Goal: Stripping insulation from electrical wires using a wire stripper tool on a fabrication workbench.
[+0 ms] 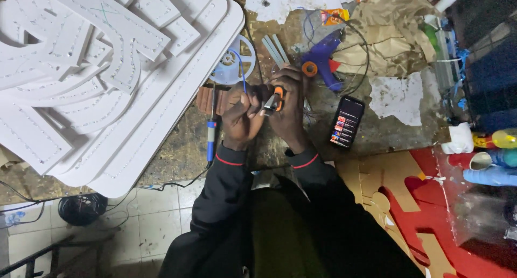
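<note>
My two hands meet over the worn workbench (177, 148). My right hand (291, 108) grips a small cutter with orange and black handles (276, 99). Closed into a fist beside the tool's jaws, my left hand (240, 116) pinches a thin blue wire (240, 68). That wire runs up to a pale plastic spool (232, 63) just behind my hands. A blue-handled soldering iron (211, 135) lies on the bench just left of my left wrist, its cord trailing off the front edge.
A stack of large white cut-out letter shapes (97, 73) fills the left. A blue glue gun (322, 60), crumpled brown paper (390, 33) and a lit phone (347, 122) lie to the right. Red and cardboard cut-outs (420, 202) sit lower right, bottles (493, 159) beside them.
</note>
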